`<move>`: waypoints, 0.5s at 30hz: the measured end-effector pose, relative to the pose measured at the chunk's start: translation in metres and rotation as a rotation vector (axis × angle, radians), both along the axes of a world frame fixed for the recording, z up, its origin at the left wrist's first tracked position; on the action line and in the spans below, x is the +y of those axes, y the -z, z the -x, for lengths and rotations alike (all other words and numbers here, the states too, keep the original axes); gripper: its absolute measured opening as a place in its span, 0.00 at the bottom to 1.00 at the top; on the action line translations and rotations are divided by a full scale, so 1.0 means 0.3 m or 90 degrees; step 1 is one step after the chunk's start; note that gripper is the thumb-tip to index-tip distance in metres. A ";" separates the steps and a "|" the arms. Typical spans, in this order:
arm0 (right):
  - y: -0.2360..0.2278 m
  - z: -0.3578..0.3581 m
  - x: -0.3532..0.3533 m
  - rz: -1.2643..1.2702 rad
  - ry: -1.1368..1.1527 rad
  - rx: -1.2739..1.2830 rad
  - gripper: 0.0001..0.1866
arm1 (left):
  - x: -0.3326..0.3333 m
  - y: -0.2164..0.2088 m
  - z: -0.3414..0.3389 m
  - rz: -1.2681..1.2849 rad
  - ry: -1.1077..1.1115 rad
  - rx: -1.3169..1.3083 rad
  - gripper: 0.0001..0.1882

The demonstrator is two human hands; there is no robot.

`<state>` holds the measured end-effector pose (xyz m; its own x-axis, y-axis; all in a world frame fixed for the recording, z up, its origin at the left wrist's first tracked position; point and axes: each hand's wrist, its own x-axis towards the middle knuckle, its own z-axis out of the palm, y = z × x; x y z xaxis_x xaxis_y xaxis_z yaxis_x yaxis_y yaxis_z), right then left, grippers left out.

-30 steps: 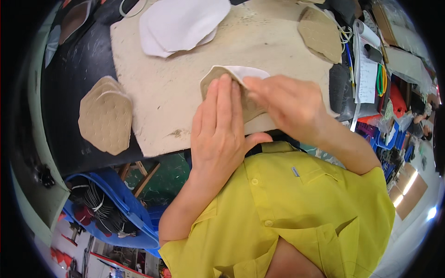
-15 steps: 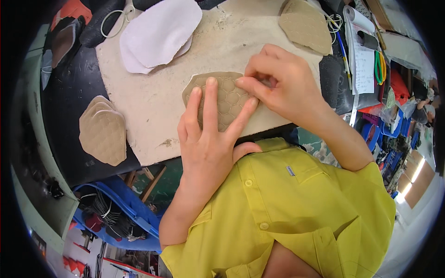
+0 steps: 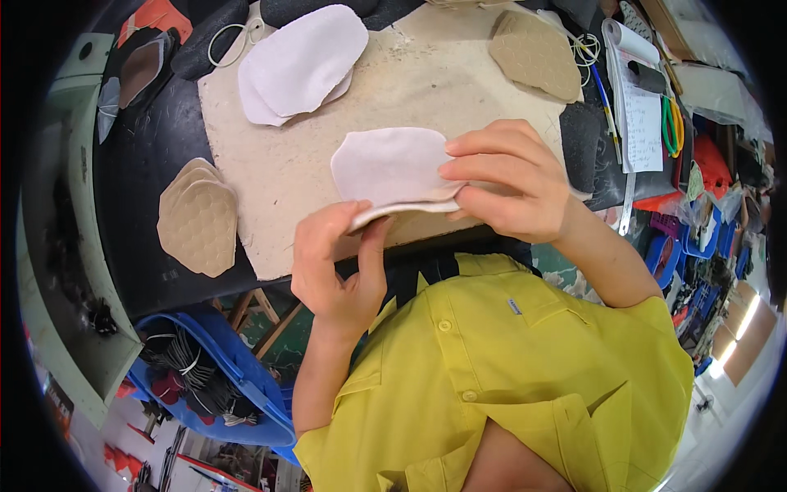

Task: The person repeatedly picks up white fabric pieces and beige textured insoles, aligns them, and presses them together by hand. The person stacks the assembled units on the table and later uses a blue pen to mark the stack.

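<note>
At the board's near edge my two hands hold a padded fabric piece [image 3: 393, 168] with its white side up. Its near edge shows as a raised, layered rim that bends upward; whether that is one piece or two, I cannot tell. My left hand [image 3: 340, 258] pinches the near left corner between thumb and fingers. At the right end, my right hand [image 3: 516, 184] grips with the thumb at the near edge and the fingers over the white face. Beyond them lie overlapping white pieces [image 3: 303, 61]. A tan quilted stack [image 3: 199, 221] rests to the left, and another tan quilted piece [image 3: 537, 56] at the far right.
The pale work board [image 3: 262, 197] sits on a black table [image 3: 131, 221]. A notepad [image 3: 638, 115], a pen [image 3: 605, 98] and a metal ruler [image 3: 628, 205] are at the right. Below on the left stands a blue bin [image 3: 238, 377] with dark cord bundles.
The piece, tan quilted side up under my left hand before, now has its white side up. My left hand has gone from pressing flat to pinching the near corner; my right hand has shifted slightly nearer.
</note>
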<state>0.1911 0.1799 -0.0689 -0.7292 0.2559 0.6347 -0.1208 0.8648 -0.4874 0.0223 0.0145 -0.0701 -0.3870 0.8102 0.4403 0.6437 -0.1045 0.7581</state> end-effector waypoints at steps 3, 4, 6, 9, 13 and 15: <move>0.008 -0.010 -0.004 0.165 -0.008 -0.069 0.21 | -0.024 -0.001 -0.025 -0.037 0.048 -0.084 0.23; 0.004 -0.016 -0.002 0.176 0.003 -0.119 0.23 | -0.025 -0.002 -0.025 -0.060 0.067 -0.057 0.23; -0.008 -0.018 0.001 0.181 0.018 -0.192 0.25 | -0.042 0.000 -0.024 -0.070 0.083 -0.058 0.22; -0.039 -0.012 -0.001 0.180 0.014 -0.244 0.25 | -0.039 -0.005 -0.038 -0.135 0.039 -0.088 0.19; -0.049 -0.025 0.021 0.191 -0.008 -0.265 0.23 | -0.060 -0.039 -0.027 -0.135 0.044 -0.061 0.13; -0.044 -0.028 0.014 0.210 -0.005 -0.244 0.22 | -0.069 -0.074 -0.012 -0.141 0.067 -0.036 0.10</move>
